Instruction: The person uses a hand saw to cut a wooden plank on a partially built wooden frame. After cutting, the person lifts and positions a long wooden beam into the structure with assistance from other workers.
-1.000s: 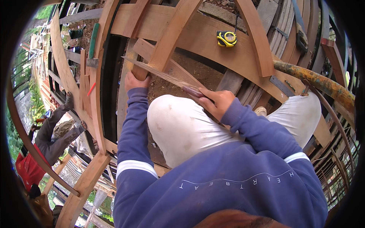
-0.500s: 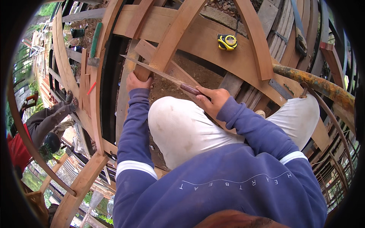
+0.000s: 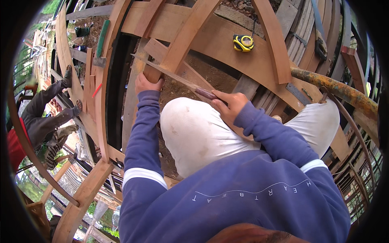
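Right hand [image 3: 233, 107]: fingers wrapped round brown-handled, tapered metal saw [image 3: 179, 79]. Blade barely shifted, still crossing curved brown wooden beam [image 3: 187, 38]; cut likely unfinished. Left hand [image 3: 148, 84] grips beam end.

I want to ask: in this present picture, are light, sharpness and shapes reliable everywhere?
Head view: the far-left background looks washed out by daylight; the yellow tape measure looks fairly crisp, but the tapered blade shows little surface detail; near the head view's black round border, the lower-left beam looks bowed, possibly from lens distortion.
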`<state>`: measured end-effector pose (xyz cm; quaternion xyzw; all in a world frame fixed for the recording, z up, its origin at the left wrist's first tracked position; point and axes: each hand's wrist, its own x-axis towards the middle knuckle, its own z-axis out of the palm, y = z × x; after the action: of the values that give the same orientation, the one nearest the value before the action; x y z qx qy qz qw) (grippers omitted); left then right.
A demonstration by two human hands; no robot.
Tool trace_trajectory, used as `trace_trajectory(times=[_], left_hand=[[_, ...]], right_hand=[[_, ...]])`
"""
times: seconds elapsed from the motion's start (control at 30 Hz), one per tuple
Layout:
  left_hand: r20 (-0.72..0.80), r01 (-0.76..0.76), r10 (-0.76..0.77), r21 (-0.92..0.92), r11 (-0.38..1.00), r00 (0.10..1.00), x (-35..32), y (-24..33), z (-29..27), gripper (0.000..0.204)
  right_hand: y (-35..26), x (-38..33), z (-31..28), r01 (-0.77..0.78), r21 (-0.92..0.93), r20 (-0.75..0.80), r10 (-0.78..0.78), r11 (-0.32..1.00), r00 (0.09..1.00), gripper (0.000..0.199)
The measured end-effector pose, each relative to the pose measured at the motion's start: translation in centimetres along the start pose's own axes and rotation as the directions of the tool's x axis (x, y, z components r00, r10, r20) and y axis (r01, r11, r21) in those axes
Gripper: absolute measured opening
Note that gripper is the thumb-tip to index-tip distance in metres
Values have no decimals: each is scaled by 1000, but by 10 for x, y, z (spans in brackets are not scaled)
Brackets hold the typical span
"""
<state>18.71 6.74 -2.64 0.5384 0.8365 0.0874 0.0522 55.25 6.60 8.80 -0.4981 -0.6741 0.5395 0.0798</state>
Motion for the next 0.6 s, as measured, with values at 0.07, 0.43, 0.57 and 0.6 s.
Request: trace_trajectory(times=[0.07, 0.43, 0.57, 0.6], left_hand=[[3, 14, -14, 3, 1000, 1000, 2, 3, -3, 70], [58, 64, -64, -1, 998, 996, 2, 15, -23, 74], [104, 129, -130, 15, 992, 986, -7, 9, -25, 75], [106, 145, -145, 4, 989, 984, -8, 9, -26, 76]], right_hand=[[6, 10, 7, 19, 26, -9, -19, 999, 1000, 40], [25, 10, 21, 98, -23, -141, -100, 995, 985, 34], [9, -10, 14, 62, -104, -57, -68, 993, 996, 32], [12, 1, 16, 112, -85, -81, -119, 990, 990, 34]])
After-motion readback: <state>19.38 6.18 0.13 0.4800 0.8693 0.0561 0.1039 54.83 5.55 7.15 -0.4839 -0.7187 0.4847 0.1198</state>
